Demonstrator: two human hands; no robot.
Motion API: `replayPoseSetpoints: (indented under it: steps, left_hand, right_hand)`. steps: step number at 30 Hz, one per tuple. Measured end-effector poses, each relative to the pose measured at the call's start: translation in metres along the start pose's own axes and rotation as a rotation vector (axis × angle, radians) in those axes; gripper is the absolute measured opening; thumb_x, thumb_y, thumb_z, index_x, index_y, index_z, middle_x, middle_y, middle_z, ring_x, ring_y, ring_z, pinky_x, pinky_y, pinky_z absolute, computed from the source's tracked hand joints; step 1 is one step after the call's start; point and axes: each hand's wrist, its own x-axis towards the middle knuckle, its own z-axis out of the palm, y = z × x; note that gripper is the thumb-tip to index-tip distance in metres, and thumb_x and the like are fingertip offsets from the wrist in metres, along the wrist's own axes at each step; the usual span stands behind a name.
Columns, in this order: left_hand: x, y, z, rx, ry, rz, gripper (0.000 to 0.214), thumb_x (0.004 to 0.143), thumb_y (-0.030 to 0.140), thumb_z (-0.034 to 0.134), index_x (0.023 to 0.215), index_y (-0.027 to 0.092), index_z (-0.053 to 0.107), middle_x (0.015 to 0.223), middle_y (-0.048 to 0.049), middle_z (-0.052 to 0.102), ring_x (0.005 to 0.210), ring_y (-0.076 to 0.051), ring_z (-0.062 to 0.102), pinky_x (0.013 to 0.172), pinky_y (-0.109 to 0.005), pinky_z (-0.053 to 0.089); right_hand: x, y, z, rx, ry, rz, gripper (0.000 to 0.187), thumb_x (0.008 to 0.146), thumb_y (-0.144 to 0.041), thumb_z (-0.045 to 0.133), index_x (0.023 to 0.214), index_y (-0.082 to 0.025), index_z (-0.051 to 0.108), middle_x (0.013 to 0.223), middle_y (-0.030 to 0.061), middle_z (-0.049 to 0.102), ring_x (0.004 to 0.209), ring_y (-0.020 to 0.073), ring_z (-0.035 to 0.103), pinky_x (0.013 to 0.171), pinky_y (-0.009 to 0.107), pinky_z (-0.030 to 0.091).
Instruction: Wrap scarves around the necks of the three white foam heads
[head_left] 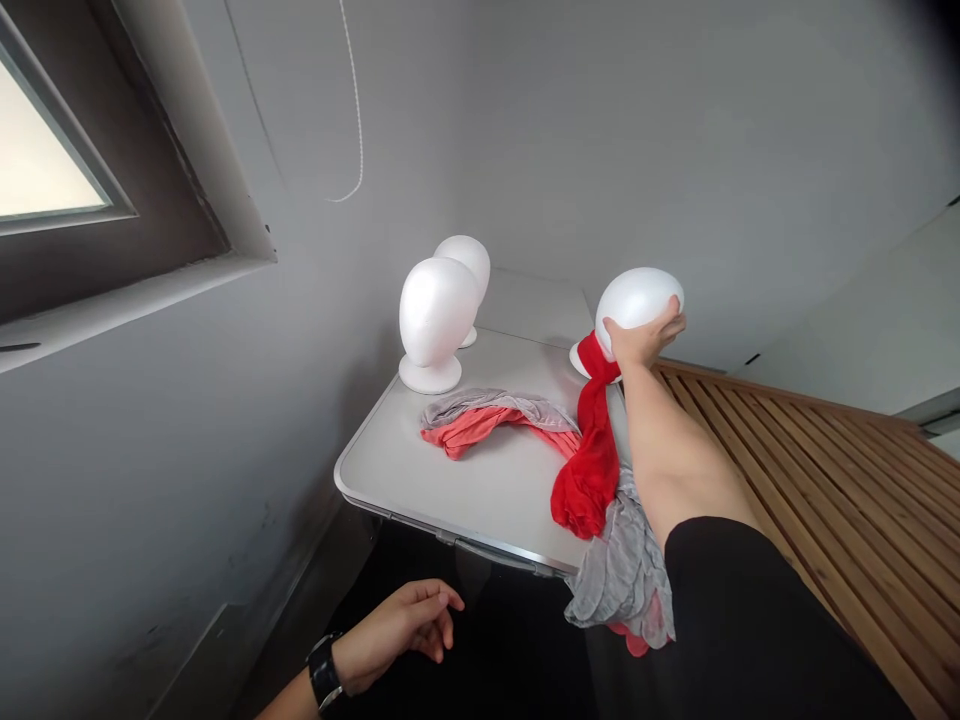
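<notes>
Grey table (pixel 420 470): right hand (pixel 643 338) grips scarfed foam head (pixel 637 298).

My right hand (pixel 643 338) covers the lower front of the foam head (pixel 637 300) at the table's (pixel 480 480) far right edge, and the red scarf (pixel 589 450) hides its neck. The rear head (pixel 466 262) sits half hidden behind the front head (pixel 436 318). The grey scarf (pixel 619 570) slips behind my sleeve at the near right corner.

The right arm stretches forward, its right hand (pixel 643 338) cupped, fingers curled — the left hand (pixel 401 622) hangs low, loosely open, wrist bent, palm inward.
</notes>
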Motion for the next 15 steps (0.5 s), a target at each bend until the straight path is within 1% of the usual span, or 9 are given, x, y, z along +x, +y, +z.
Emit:
replayPoseSetpoints:
  steps: [3,5,7,9,10,12,13,14,15]
  left_hand:
    - [-0.001,-0.005,-0.007,-0.038,0.027,0.0,0.051,0.094,0.063,0.071,0.111,0.014,0.073,0.083,-0.0066,0.071,0.069,-0.013,0.064,0.072,-0.026,0.05]
    - [-0.001,-0.009,-0.01,-0.071,0.03,-0.006,0.051,0.094,0.062,0.072,0.11,0.014,0.073,0.083,-0.0069,0.071,0.069,-0.014,0.064,0.072,-0.026,0.05]
    - [-0.001,-0.014,-0.013,-0.111,0.025,-0.015,0.049,0.094,0.06,0.073,0.11,0.014,0.073,0.084,-0.0073,0.071,0.07,-0.013,0.064,0.072,-0.025,0.049]
    - [-0.001,-0.019,-0.018,-0.155,0.02,-0.021,0.047,0.095,0.058,0.073,0.11,0.014,0.074,0.084,-0.0074,0.071,0.07,-0.013,0.064,0.072,-0.024,0.047]
    - [-0.001,-0.022,-0.02,-0.175,0.02,-0.021,0.046,0.096,0.057,0.073,0.11,0.013,0.074,0.084,-0.0074,0.07,0.07,-0.012,0.064,0.071,-0.024,0.047]
    - [-0.001,-0.025,-0.024,-0.201,0.025,-0.021,0.046,0.096,0.056,0.072,0.111,0.013,0.074,0.085,-0.0074,0.07,0.07,-0.012,0.065,0.071,-0.024,0.046]
    - [-0.001,-0.027,-0.025,-0.21,0.027,-0.022,0.046,0.096,0.057,0.072,0.111,0.014,0.075,0.085,-0.0073,0.07,0.07,-0.012,0.065,0.072,-0.025,0.046]
    - [0.0,-0.027,-0.026,-0.216,0.028,-0.024,0.046,0.096,0.057,0.072,0.111,0.014,0.075,0.085,-0.0071,0.07,0.07,-0.012,0.065,0.072,-0.025,0.047]
    - [0.0,-0.027,-0.026,-0.221,0.028,-0.03,0.046,0.096,0.057,0.073,0.111,0.014,0.075,0.086,-0.0069,0.07,0.07,-0.013,0.065,0.073,-0.026,0.047]
  right_hand:
    - [-0.003,0.001,0.007,-0.024,-0.061,0.012,0.125,0.07,-0.032,0.094,0.165,-0.026,0.013,0.165,0.0247,0.019,0.148,0.0399,0.037,0.121,0.054,0.037]
    - [-0.004,0.002,0.007,-0.043,-0.107,0.023,0.125,0.072,-0.035,0.092,0.166,-0.026,0.01,0.166,0.0257,0.016,0.149,0.0422,0.037,0.121,0.056,0.037]
    - [-0.005,0.005,0.0,-0.048,-0.155,0.024,0.126,0.073,-0.04,0.09,0.167,-0.023,0.008,0.167,0.0276,0.015,0.149,0.0443,0.037,0.12,0.059,0.038]
    - [-0.007,0.009,-0.014,-0.043,-0.153,-0.022,0.122,0.075,-0.046,0.086,0.166,-0.019,0.01,0.166,0.0294,0.018,0.149,0.0445,0.037,0.12,0.059,0.039]
    - [-0.01,0.013,-0.025,-0.038,-0.129,-0.064,0.114,0.079,-0.048,0.082,0.165,-0.016,0.015,0.165,0.0299,0.022,0.148,0.0433,0.039,0.12,0.057,0.039]
    - [-0.022,0.022,-0.05,-0.044,-0.117,-0.154,0.082,0.091,-0.052,0.067,0.156,-0.012,0.036,0.155,0.0284,0.042,0.141,0.0393,0.049,0.118,0.053,0.041]
    - [-0.03,0.027,-0.064,-0.07,-0.167,-0.184,0.065,0.097,-0.055,0.057,0.145,-0.012,0.05,0.145,0.0264,0.054,0.135,0.0379,0.055,0.116,0.052,0.043]
    - [-0.04,0.032,-0.077,-0.119,-0.261,-0.192,0.056,0.101,-0.058,0.048,0.131,-0.013,0.062,0.132,0.0245,0.064,0.127,0.0374,0.061,0.112,0.051,0.045]
    - [-0.052,0.038,-0.088,-0.19,-0.389,-0.179,0.058,0.102,-0.063,0.042,0.115,-0.014,0.069,0.119,0.0234,0.07,0.119,0.0379,0.066,0.108,0.05,0.048]
